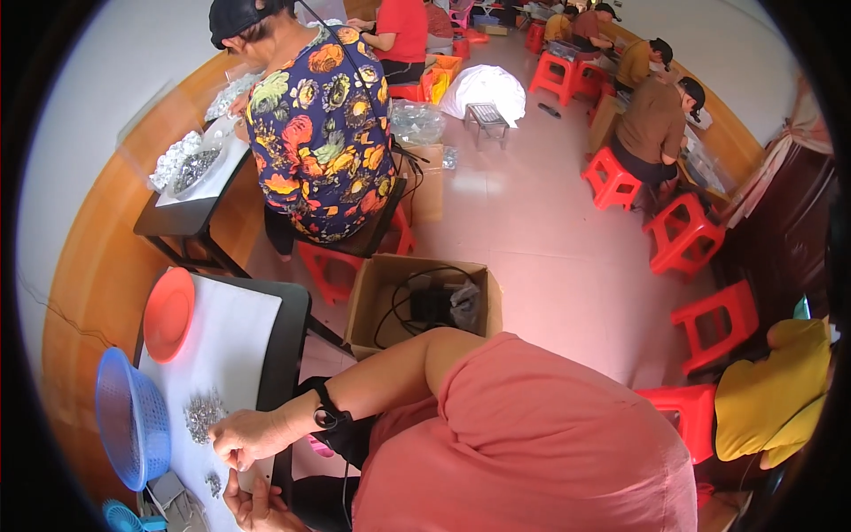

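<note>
My right hand (244,438), with a dark band on its wrist, is over the white sheet (235,324) on the table. Its fingers are pinched together beside a pile of small silvery metal parts (204,415); anything between them is too small to make out. Just below it, my left hand (259,507) is palm up with curled fingers, close to the right fingertips. Whatever it holds I cannot make out. A smaller cluster of the same kind of parts (213,484) lies to the left of my left hand.
A blue plastic basket (133,417) and a red round plate (168,315) stand along the table's far side. A small blue fan (124,516) is at the lower corner. An open cardboard box (425,310) with cables sits beside the table. Other people work nearby among red stools (612,177).
</note>
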### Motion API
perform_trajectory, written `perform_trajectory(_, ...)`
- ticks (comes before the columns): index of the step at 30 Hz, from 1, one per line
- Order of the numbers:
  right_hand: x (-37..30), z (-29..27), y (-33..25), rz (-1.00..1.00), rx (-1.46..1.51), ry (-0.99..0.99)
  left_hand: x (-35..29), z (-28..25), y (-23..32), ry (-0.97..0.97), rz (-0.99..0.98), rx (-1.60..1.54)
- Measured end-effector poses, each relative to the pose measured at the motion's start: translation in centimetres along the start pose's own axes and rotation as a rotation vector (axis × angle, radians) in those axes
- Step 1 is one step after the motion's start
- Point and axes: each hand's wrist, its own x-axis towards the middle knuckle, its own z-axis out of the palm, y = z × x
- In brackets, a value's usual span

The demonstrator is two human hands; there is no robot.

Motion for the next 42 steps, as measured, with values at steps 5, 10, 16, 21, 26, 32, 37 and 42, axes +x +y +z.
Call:
perform_trajectory(5,0.0,0.1,0.5,0.023,0.006,0.003,-0.1,0.3,-0.4,0.004,0.005,0.002)
perform_trajectory(10,0.0,0.0,0.7,0.021,-0.009,0.011,0.1,-0.2,-2.7,-0.038,0.078,-0.159)
perform_trajectory(16,0.2,0.2,0.8,-0.011,-0.041,0.009,0.3,-0.6,-3.0,-0.03,-0.054,-0.101)
perform_trajectory(21,0.2,-0.1,1.4,-0.029,-0.065,0.016,0.8,0.1,-3.0,-0.056,-0.09,-0.065)
perform_trajectory(26,0.3,0.5,1.4,-0.059,-0.007,0.034,0.9,0.0,-2.9,0.053,-0.229,-0.253)
perform_trajectory(32,-0.5,0.8,0.8,-0.049,0.122,-0.029,-0.1,0.0,-2.7,0.145,-0.323,-0.319)
perform_trajectory(37,-1.4,-2.8,-2.1,0.112,0.205,-0.104,-0.2,1.2,-1.2,0.096,-0.359,-0.384)
perform_trajectory(42,-1.3,-3.0,-2.0,0.11,0.319,-0.144,-0.4,0.9,-0.8,0.056,-0.273,-0.482)
